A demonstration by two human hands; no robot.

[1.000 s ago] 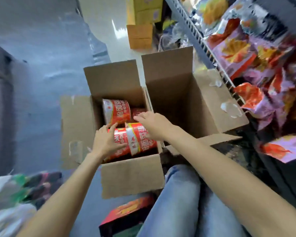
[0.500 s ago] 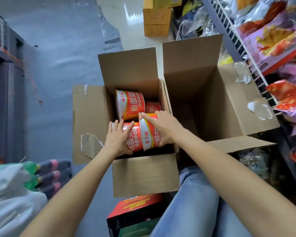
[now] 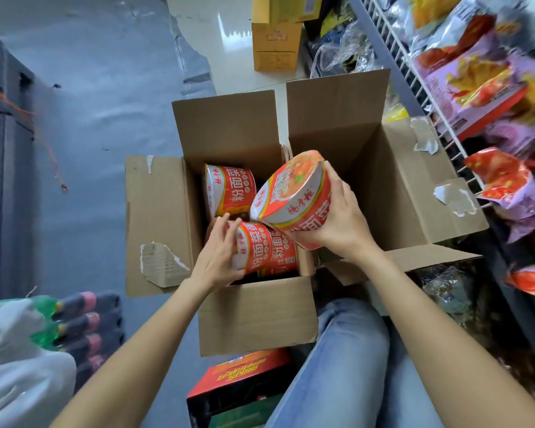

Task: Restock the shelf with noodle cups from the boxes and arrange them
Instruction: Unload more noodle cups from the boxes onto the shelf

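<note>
Since half a second ago, the right hand [image 3: 340, 220] is lifting one noodle cup [image 3: 292, 200] clear of the left cardboard box [image 3: 254, 316], tilted, lid facing up-left; it is gripping the cup's side. That cup is now ready to go to the wire shelf [image 3: 414, 88] at two o'clock. At nine o'clock of it, the left hand [image 3: 218, 257] is curling around a second cup [image 3: 254, 248] lying inside the box.

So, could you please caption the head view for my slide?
Right hand lifts a noodle cup from the open box; left hand grips another.
</note>
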